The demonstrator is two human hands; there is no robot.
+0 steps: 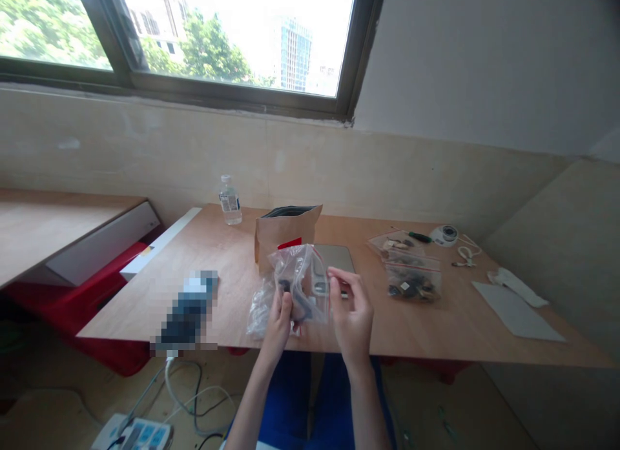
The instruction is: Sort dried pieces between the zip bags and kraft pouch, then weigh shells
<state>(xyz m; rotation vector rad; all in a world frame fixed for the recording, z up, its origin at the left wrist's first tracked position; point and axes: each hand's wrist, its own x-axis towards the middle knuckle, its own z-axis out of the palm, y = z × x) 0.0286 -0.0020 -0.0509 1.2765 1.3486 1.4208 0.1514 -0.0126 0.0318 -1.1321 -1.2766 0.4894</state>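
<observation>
In front of me a clear zip bag [305,269] with a red seal line is held up over the table's front edge. My left hand [279,321] is closed on its left side, thumb up. Something dark shows through the plastic near that thumb, too unclear to name. At the bag's right edge, my right hand [352,317] has its thumb and forefinger pinched together by the red seal. Crumpled clear plastic [260,311] lies left of the bag. Behind stands an open brown paper bag [271,240]. A flat grey device [341,256] lies partly hidden behind my right hand.
At right are zip bags of small parts [414,282], a green-handled screwdriver [419,237], a white dome camera [444,235], a white cable [465,256] and a grey sheet [516,311]. A water bottle [230,201] stands at the back left, a pixelated phone-like object [188,311] nearer.
</observation>
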